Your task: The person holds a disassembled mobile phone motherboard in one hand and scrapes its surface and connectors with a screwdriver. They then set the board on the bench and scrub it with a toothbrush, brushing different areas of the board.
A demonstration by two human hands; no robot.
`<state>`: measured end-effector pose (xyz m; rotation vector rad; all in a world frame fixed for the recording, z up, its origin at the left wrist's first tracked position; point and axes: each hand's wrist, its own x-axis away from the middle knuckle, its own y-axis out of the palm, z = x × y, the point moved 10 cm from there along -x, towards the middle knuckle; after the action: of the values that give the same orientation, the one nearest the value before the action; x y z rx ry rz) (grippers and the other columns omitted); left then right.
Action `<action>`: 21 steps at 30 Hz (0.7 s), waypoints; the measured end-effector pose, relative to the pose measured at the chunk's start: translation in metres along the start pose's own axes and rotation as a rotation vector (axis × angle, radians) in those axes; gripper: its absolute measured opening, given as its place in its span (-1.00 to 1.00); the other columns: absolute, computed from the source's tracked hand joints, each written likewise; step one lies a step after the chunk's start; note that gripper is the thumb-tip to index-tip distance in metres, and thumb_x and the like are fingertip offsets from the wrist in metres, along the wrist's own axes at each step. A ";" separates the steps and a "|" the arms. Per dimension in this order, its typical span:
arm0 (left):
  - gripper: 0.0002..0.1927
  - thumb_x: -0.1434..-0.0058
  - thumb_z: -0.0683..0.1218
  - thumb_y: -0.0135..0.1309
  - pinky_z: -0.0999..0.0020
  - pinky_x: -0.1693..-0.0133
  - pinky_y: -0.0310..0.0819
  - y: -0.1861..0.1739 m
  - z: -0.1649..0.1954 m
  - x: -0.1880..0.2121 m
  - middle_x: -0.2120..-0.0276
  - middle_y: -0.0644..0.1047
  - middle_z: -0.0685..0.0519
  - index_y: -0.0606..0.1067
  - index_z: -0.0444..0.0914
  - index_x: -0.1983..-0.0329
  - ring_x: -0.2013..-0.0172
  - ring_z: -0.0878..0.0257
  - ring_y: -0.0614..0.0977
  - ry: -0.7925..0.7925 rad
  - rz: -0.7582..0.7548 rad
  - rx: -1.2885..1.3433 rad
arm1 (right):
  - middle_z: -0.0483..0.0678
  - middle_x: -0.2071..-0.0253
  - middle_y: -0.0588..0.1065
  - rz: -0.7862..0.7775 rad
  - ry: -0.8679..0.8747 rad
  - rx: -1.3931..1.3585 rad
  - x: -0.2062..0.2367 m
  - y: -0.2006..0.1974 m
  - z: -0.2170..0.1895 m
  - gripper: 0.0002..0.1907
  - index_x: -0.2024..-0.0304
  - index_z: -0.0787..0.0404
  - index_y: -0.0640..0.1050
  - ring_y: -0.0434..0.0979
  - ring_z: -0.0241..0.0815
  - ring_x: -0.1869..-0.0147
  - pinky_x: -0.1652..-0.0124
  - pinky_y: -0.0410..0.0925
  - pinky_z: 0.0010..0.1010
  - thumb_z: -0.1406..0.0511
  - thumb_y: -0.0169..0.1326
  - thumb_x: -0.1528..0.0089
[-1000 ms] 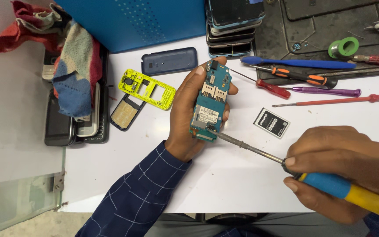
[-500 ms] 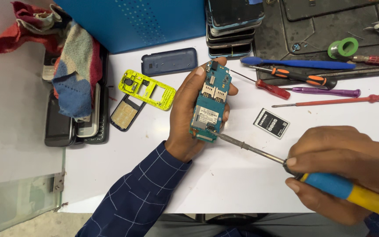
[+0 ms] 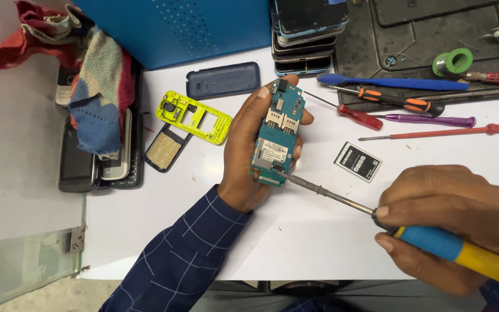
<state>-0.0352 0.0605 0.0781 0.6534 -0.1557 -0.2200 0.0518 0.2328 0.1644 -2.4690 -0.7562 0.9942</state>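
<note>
Nearest, at about four o'clock in the head view, the right hand (image 3: 451, 222) is wrapped tight around the blue-and-yellow handle of a soldering iron (image 3: 440, 242). Its thin metal shaft runs up toward ten o'clock, and the tip rests on the lower edge of the circuit board.

At the centre, the left hand (image 3: 246, 156) holds that teal circuit board (image 3: 277, 136) upright off the white counter (image 3: 295, 248), thumb along one long edge and fingers curled behind and round the other, so the board is pinched by its edges with its face left bare. That looks the right place to hold it: the board is thin, light and stiff, likely brittle, and its small metal card slots and fine parts would not take pressure or a hot tip well. A firm edge grip also braces it against the push of the iron.

Farther out, at ten o'clock, lie a yellow-green phone frame (image 3: 194, 117), a dark keypad panel (image 3: 164, 148) and a dark blue back cover (image 3: 223, 80). At two o'clock are a small battery (image 3: 357, 161) and a row of screwdrivers (image 3: 411, 104). Far left, a rag (image 3: 96, 86) lies over several old phones (image 3: 79, 164); at twelve o'clock sits a stack of phones (image 3: 304, 34).
</note>
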 end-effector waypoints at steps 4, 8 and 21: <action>-0.43 -0.53 0.14 -0.26 0.49 0.53 0.46 0.006 0.007 0.001 0.26 0.58 -0.07 0.34 -0.31 -0.41 0.50 0.34 0.58 0.005 0.001 -0.013 | -0.03 0.38 0.57 -0.011 -0.022 -0.011 -0.003 -0.004 -0.007 -0.62 0.08 0.18 0.48 0.63 -0.24 0.36 0.43 0.47 -0.47 0.39 0.27 -0.06; -0.44 -0.53 0.14 -0.26 0.49 0.54 0.46 0.010 0.012 0.002 0.26 0.58 -0.07 0.34 -0.31 -0.40 0.50 0.34 0.58 -0.004 0.009 -0.003 | -0.02 0.37 0.57 0.018 -0.040 -0.014 -0.004 -0.012 -0.011 -0.63 0.09 0.19 0.48 0.62 -0.24 0.37 0.46 0.49 -0.50 0.40 0.26 -0.07; -0.41 -0.55 0.16 -0.31 0.51 0.52 0.46 0.020 0.007 -0.003 0.24 0.57 -0.08 0.30 -0.32 -0.43 0.50 0.32 0.58 -0.037 -0.076 0.060 | -0.10 0.32 0.55 0.017 0.118 -0.079 0.012 -0.024 -0.002 -0.58 0.02 0.14 0.46 0.63 -0.28 0.32 0.33 0.48 -0.42 0.39 0.26 -0.08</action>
<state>-0.0361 0.0725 0.0954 0.7161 -0.1741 -0.3021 0.0523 0.2582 0.1715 -2.5798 -0.7503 0.8304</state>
